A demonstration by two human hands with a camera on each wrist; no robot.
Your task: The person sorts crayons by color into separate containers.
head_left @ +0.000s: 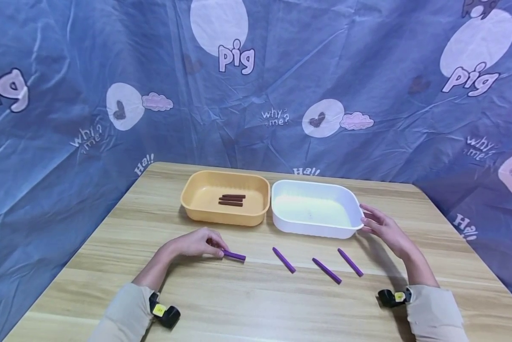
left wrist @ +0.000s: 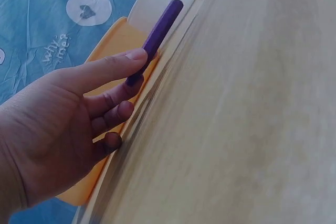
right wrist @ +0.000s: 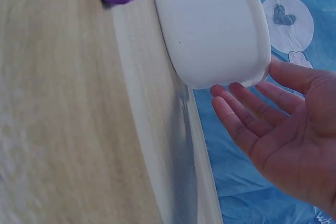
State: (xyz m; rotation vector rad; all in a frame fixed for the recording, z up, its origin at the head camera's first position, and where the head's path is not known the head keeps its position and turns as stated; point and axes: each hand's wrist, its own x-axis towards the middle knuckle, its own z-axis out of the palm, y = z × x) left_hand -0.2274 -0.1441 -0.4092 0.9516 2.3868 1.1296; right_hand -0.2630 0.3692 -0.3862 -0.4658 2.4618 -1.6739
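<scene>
Between thumb and fingertips my left hand pinches a purple crayon, just in front of the orange-yellow tray. The left wrist view shows this crayon slanting up past the thumb. My right hand touches the right end of the white tray, its fingers loosely extended against the outer wall. In the right wrist view, the fingertips of this hand meet the tray's end. Three more purple crayons lie on the table in front of the white tray: one on the left, one in the middle, one on the right.
Three brown crayons lie inside the orange-yellow tray, which stands left of the white tray, almost against it. Both trays are on a wooden table. A blue printed cloth hangs behind the table and along its sides.
</scene>
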